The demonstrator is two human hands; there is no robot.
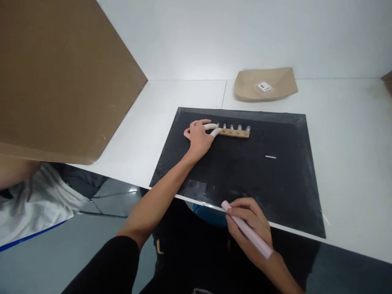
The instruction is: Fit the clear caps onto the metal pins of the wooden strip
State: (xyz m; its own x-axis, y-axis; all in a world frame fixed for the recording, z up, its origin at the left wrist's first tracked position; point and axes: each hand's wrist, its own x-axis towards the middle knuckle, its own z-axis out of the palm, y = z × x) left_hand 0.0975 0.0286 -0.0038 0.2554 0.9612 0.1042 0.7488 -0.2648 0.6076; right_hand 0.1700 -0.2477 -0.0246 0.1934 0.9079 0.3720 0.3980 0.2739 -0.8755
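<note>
On the white desk (352, 163) lies a black mat (239, 171). At the mat's near edge my right grip (260, 226) closes around a pink rod (249, 233), likely light, stiff, best held mid-length. On its far half my left grip (200, 136) pinches the left end of a tan strip (235, 134), probably light, rigid, safest by its edges. Its clear caps (239, 129) look slick. A thin pale stick (270, 157) lies on the mat's right half.
</note>
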